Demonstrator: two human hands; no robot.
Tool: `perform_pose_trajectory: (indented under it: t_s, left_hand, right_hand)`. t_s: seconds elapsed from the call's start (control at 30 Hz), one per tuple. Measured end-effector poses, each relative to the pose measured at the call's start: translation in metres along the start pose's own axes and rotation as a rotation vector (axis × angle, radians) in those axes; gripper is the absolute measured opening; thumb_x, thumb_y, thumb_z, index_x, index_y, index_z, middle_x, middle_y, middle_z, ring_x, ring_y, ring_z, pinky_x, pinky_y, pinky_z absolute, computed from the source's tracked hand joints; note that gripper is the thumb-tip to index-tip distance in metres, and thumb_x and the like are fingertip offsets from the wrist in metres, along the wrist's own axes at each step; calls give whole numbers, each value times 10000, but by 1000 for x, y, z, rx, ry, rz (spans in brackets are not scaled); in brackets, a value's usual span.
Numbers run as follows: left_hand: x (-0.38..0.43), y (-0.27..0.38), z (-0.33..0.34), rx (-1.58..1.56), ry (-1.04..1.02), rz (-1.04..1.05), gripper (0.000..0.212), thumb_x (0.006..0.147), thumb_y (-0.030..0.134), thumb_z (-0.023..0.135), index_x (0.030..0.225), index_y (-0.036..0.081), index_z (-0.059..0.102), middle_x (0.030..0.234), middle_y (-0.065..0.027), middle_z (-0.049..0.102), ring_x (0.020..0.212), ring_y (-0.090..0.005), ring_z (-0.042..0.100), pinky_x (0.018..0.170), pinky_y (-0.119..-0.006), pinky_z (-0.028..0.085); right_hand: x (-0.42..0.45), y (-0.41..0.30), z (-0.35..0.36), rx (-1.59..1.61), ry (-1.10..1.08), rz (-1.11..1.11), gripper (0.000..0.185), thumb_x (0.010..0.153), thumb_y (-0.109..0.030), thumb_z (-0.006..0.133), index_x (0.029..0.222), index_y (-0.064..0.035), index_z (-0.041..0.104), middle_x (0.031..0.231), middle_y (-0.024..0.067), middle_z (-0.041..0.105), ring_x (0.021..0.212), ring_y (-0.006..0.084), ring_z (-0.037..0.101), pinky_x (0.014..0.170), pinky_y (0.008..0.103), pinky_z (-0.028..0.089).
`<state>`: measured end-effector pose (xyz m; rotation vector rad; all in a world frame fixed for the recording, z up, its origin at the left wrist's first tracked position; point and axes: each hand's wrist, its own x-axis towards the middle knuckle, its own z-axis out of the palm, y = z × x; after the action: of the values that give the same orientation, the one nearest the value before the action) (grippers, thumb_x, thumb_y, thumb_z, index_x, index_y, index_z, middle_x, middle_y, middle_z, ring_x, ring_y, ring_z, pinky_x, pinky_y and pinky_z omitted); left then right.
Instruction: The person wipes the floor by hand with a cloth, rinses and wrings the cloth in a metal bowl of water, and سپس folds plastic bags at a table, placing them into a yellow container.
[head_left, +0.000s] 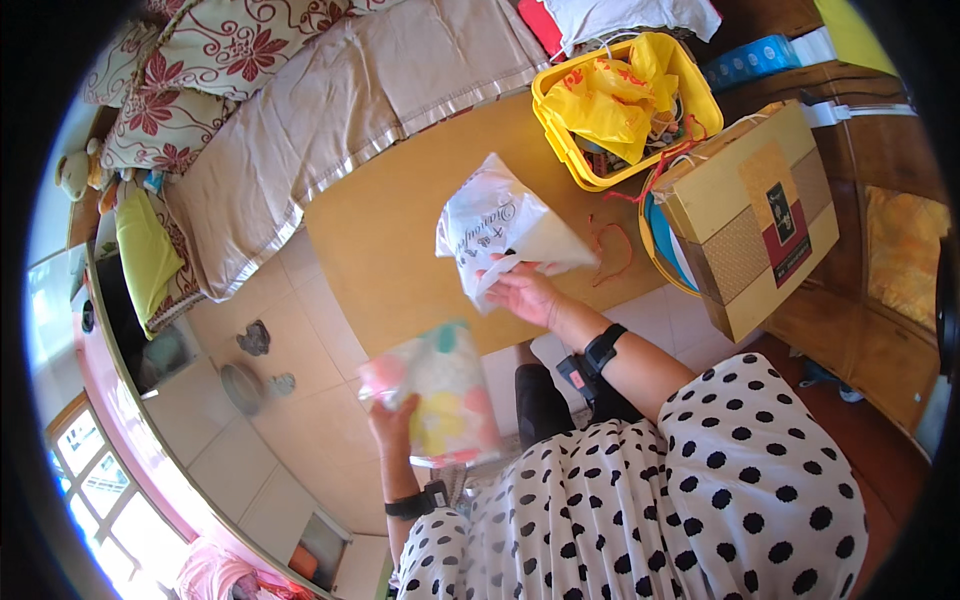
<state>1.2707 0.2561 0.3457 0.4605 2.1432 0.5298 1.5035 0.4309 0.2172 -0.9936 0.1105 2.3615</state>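
My left hand (395, 427) grips the left edge of a flat, floral-patterned package (450, 405) in clear wrapping, slightly blurred, held near my lap at the table's front edge. A white plastic bag (495, 217) with dark printing lies on the tan tabletop, something pale and flat showing inside it. At its near edge is my right hand (521, 291), palm partly up, with the bag's plastic between thumb and fingers. A thin red cord (615, 251) rests on the table just right of the bag.
A yellow plastic basket (551, 135) holding yellow bags and small items stands at the table's back right. Nearer, a large gold gift box (750, 217) leans over a blue round item (664, 225). A cloth-covered sofa (360, 90) runs behind. On the floor at left sits a round bowl (242, 388).
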Motion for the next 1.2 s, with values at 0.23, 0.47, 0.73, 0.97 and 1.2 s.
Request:
perform_pose_trajectory:
  t_s: [0.23, 0.47, 0.73, 0.97, 1.2]
  left_hand:
    - [-7, -48, 85, 52, -198, 172, 429, 614, 245, 764, 927, -10, 619, 786, -141, 655, 683, -231, 619, 636, -367, 486]
    - [8, -20, 79, 392, 294, 71, 531, 657, 380, 709, 1033, 35, 562, 789, -214, 635, 739, -411, 603, 655, -474, 479]
    - [16, -7, 93, 407, 216, 75, 516, 641, 361, 718, 1050, 81, 575, 852, -191, 641, 783, -378, 611, 680, -456, 482]
    - [22, -3, 104, 437, 313, 36, 606, 677, 445, 683, 1095, 63, 467, 790, -219, 624, 751, -407, 601, 642, -481, 467]
    - [18, -19, 116, 522, 521, 207, 593, 713, 408, 666, 1135, 73, 417, 727, -200, 617, 640, -381, 602, 597, -457, 462]
  right_hand:
    - [-7, 55, 25, -218, 99, 96, 249, 815, -84, 549, 1064, -80, 528, 1002, 41, 592, 946, 143, 571, 758, 286, 458]
    - [-35, 20, 9, -1280, 243, -428, 191, 778, -66, 590, 956, -16, 541, 738, 94, 614, 601, 178, 603, 582, 290, 482]
    - [-1, 54, 16, -1663, 207, -857, 288, 706, -191, 687, 903, -20, 564, 950, 151, 571, 861, 319, 568, 729, 385, 465]
    - [25, 37, 20, -1739, 77, -579, 210, 753, -138, 620, 928, -34, 572, 914, 167, 555, 858, 360, 545, 750, 408, 452]
    - [10, 38, 44, -1831, 88, -654, 159, 775, -62, 536, 927, -14, 527, 876, 199, 550, 835, 382, 542, 720, 441, 449]
